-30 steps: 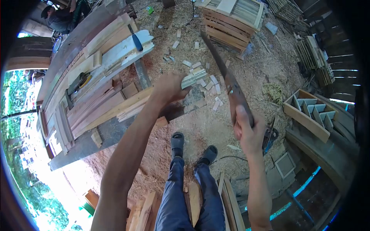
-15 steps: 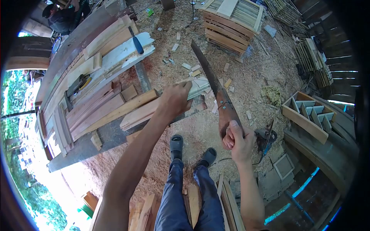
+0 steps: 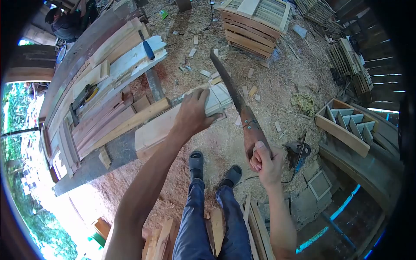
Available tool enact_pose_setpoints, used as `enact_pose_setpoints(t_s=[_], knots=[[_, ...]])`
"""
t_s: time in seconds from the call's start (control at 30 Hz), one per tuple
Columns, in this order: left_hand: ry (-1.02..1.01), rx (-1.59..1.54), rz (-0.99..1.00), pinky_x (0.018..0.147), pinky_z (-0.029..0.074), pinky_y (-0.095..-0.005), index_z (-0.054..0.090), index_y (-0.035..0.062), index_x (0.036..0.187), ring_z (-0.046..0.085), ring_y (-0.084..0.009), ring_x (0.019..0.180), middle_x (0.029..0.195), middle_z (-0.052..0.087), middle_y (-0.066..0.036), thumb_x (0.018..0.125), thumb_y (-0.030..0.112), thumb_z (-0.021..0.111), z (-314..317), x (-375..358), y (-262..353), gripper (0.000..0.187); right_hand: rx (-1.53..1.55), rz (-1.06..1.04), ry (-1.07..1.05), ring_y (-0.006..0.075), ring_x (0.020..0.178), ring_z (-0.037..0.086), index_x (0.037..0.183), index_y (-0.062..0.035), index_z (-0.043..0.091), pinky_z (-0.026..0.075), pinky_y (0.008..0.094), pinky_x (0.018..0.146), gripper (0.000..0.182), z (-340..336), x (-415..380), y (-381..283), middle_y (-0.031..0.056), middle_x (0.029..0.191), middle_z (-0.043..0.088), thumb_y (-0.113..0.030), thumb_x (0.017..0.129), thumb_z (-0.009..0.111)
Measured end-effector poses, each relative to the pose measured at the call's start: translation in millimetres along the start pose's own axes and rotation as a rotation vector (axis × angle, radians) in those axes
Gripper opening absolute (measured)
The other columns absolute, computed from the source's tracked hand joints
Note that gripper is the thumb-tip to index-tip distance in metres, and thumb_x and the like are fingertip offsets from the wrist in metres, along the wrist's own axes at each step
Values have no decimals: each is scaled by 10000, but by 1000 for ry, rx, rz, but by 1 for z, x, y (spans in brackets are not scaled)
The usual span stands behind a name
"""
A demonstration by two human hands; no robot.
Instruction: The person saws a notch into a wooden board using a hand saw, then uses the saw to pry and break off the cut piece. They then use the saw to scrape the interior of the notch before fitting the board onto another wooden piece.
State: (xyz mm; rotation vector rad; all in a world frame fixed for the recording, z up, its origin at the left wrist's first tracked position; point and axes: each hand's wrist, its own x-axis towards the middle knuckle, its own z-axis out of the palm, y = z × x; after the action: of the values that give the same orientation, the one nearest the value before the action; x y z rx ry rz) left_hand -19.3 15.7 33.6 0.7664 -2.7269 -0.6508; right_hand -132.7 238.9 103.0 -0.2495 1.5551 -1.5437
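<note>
My right hand (image 3: 266, 162) is wrapped around the wooden handle of a handsaw (image 3: 227, 80), whose blade points up and away. The toothed edge faces left, just beyond the end of a pale wooden board (image 3: 160, 123); the blade appears apart from the wood. My left hand (image 3: 193, 110) grips this board across its width near the right end, fingers over the far side and thumb at the near side. Lines show on the face near that end. Beneath the board is a dark workbench (image 3: 117, 149).
Left on the bench lie more planks (image 3: 104, 115), a blue-handled chisel (image 3: 148, 48) and a dark tool (image 3: 84, 96). A slatted wooden stack (image 3: 251, 32) stands on the shaving-covered floor. Rightward are a divided wooden box (image 3: 342, 132) and a power tool (image 3: 299, 151). Another person (image 3: 67, 21) is at upper left.
The board has turned so its broad face now shows upward, and my left hand has spread across it. The saw stays in my right hand, little changed in pose.
</note>
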Motion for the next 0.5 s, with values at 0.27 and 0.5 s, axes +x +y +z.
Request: enact_pose_setpoints(t_s=[0.27,0.5], knots=[[-50,88,-30,993,363,-468,467,-12,1298,464,-354,1186,1293,482,-191,596,405,864,9,-6,3,907,-12,40,-32,50,480,404,630,-34,506,293,234,442,436,-21,-6,24,-19,558,456,-320,945,606],[57,126,-21,993,348,-462,443,-1,1322,446,-353,1180,1276,471,-184,633,551,791,16,2,3,949,57,59,13,61,472,409,652,-32,509,305,239,438,437,-10,2,29,-11,563,451,-341,944,611]])
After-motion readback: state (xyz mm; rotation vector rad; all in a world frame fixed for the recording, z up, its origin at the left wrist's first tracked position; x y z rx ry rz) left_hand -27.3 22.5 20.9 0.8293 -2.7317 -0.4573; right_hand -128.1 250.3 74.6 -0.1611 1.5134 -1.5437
